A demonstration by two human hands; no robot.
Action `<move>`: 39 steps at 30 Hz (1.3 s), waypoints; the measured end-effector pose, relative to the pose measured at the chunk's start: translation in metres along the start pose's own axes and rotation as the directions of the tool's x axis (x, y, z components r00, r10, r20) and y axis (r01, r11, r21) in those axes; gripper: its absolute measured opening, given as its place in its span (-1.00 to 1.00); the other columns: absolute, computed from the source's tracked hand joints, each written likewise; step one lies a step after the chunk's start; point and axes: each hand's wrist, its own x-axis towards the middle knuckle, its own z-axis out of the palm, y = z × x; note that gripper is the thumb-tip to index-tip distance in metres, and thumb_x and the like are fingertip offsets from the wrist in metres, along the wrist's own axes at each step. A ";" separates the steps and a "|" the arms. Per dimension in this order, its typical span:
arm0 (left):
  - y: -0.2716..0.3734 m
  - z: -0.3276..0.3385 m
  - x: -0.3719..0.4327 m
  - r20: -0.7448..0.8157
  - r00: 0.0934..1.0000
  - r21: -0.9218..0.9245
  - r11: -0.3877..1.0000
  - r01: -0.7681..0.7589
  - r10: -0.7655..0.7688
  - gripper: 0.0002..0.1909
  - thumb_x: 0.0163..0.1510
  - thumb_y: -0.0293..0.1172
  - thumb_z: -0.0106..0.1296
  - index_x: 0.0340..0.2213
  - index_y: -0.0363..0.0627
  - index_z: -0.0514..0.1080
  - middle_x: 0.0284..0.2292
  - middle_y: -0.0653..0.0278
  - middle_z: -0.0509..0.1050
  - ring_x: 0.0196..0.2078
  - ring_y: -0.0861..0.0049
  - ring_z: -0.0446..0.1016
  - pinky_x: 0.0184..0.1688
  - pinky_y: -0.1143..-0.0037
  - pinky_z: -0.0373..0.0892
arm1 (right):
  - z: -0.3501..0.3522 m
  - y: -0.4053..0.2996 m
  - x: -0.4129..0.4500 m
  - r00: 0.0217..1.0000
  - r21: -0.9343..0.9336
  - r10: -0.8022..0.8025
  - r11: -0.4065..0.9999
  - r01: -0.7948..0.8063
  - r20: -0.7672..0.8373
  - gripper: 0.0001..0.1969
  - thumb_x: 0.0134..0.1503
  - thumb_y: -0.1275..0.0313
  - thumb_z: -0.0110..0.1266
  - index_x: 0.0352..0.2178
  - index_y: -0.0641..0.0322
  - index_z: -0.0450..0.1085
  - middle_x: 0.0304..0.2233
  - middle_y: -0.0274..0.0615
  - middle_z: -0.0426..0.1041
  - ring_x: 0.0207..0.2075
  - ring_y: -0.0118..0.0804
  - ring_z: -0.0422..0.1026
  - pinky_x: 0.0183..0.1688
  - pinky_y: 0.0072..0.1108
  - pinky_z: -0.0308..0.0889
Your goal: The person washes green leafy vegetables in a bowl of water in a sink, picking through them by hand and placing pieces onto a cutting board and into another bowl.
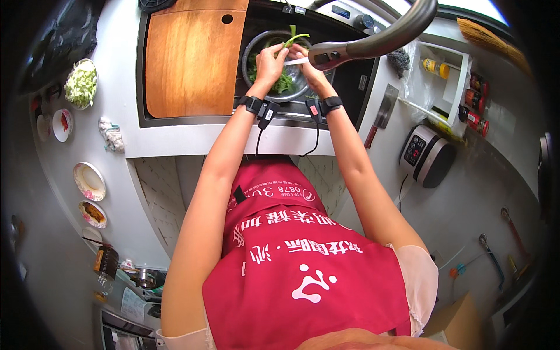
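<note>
My left hand [270,65] pinches a small bunch of green stems [292,39] above a metal bowl [247,72]. The curled fingers of my right hand [316,76] meet the same stems from the other side; the faucet head covers part of this hand. Leafy greens [282,84] lie in the bowl, below my hands. The bowl stands in a dark sink [350,94]. From the right, a pull-out faucet [345,51] reaches over the bowl. A pale streak, apparently running water [296,61], shows between its head and my left fingers.
A wooden cutting board [192,65] covers the sink's left side. Right of the sink lies a cleaver [386,107], with a rice cooker [426,155] and a white rack [457,78] beyond. A bowl of chopped vegetable [82,84], a crumpled cloth [111,134] and several dishes occupy the left counter.
</note>
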 end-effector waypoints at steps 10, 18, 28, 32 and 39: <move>0.015 0.010 0.008 0.295 0.864 -0.559 0.660 0.502 -0.408 -0.77 -0.03 -0.35 0.32 -0.41 -0.27 0.56 -0.47 0.27 0.57 -0.51 0.67 0.48 -0.49 0.64 0.37 | 0.002 -0.051 -0.034 0.958 0.487 0.181 0.830 -0.271 0.224 -0.61 0.19 0.34 0.09 0.03 0.14 0.25 -0.21 -0.35 0.40 -0.25 -0.49 0.42 -0.18 -0.60 0.36; 0.030 0.003 0.005 0.326 0.934 -0.341 0.902 0.263 -0.149 -0.75 -0.02 -0.41 0.22 -0.30 -0.32 0.55 -0.40 0.35 0.55 -0.36 0.66 0.49 -0.23 0.59 0.41 | -0.008 -0.056 -0.044 0.999 -0.272 -0.041 0.961 0.048 0.030 -0.59 0.01 0.32 0.30 -0.13 0.30 0.43 -0.24 -0.15 0.57 -0.17 -0.25 0.54 -0.13 -0.46 0.39; 0.040 -0.021 -0.053 0.219 0.942 -0.120 0.965 -0.233 0.255 -0.84 -0.09 -0.66 0.13 -0.40 -0.19 0.46 -0.32 0.18 0.50 -0.24 0.36 0.53 -0.20 0.46 0.43 | 0.005 -0.032 -0.031 0.944 0.492 0.324 0.813 -0.311 0.061 -0.77 0.19 0.51 0.04 -0.13 0.37 0.36 -0.12 -0.09 0.50 -0.10 -0.23 0.49 -0.16 -0.49 0.39; 0.028 -0.032 -0.094 0.213 0.937 -0.035 0.961 -0.276 0.277 -0.86 -0.04 -0.61 0.12 -0.37 -0.19 0.48 -0.16 0.11 0.50 -0.11 0.19 0.50 -0.07 0.38 0.41 | 0.017 -0.038 -0.036 0.946 0.553 0.256 0.768 -0.323 0.196 -0.79 0.15 0.53 0.12 -0.17 0.29 0.36 -0.18 -0.15 0.50 -0.19 -0.32 0.50 -0.24 -0.61 0.37; 0.012 -0.045 -0.127 0.305 0.931 0.059 0.972 -0.228 0.200 -0.67 0.01 -0.68 0.01 -0.15 -0.21 0.50 0.00 0.02 0.43 0.04 0.06 0.39 0.07 0.31 0.34 | 0.020 -0.016 -0.032 0.943 0.335 0.322 0.901 -0.277 -0.088 -0.85 0.15 0.46 0.17 -0.25 0.28 0.46 -0.23 -0.26 0.51 -0.22 -0.45 0.49 -0.21 -0.67 0.40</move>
